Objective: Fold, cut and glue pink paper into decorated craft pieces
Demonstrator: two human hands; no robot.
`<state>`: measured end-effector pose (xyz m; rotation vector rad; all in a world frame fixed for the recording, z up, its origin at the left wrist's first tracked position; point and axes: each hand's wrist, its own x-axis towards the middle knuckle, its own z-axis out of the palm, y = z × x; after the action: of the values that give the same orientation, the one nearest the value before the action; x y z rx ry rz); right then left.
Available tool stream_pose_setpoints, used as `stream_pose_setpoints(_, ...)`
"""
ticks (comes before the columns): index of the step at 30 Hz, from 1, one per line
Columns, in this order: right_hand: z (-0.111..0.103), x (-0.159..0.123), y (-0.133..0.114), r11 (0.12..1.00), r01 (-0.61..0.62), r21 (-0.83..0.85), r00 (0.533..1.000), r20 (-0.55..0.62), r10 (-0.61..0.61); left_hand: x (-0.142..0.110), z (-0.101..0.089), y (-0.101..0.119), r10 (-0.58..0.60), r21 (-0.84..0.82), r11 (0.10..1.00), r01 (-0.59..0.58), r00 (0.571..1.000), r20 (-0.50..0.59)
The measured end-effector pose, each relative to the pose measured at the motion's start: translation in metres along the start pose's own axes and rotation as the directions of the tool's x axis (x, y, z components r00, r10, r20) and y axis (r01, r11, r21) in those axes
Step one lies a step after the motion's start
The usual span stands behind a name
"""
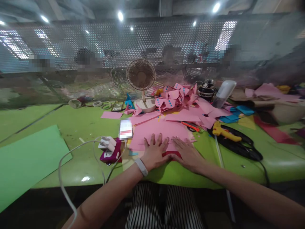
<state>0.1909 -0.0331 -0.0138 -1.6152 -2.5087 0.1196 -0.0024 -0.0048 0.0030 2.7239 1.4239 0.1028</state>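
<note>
Both my hands lie flat on a pink sheet of paper point(143, 140) at the front of the green table. My left hand point(154, 152) has its fingers spread, with a pale band on the wrist. Beside it, my right hand point(188, 154) rests palm down with fingers stretched out, and the thumbs almost meet. A bit of red paper point(175, 155) shows between the hands. Just beyond them are an orange-handled cutter point(190, 126) and a heap of folded pink paper shapes with blue dots point(177, 95).
A small fan point(141, 75) stands behind the paper. To the left are a white plug adapter point(107, 144) on a purple box, trailing cables, and a large green sheet point(30, 159). At the right lies a yellow glue gun point(226, 133) on a black tray. A mesh partition point(95, 76) closes the back.
</note>
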Motion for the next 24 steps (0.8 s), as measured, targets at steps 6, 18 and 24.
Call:
stream_pose_setpoints(6, -0.005, 0.001, -0.001, 1.000, 0.005, 0.023, 1.000, 0.003, -0.005, 0.001, 0.001, -0.003, 0.021, 0.012, 1.000, -0.021, 1.000, -0.007)
stream_pose_setpoints(18, -0.009, -0.026, 0.025, 0.973, -0.221, -0.067, 0.975, 0.004, 0.222, 0.004, 0.002, -0.002, 0.002, -0.007, 1.000, -0.002, 0.999, -0.044)
stream_pose_setpoints(24, -0.022, -0.029, 0.039, 0.979, -0.196, -0.064, 0.978, 0.062, 0.200, 0.002, 0.004, -0.003, 0.000, -0.040, 0.999, -0.001, 0.999, -0.044)
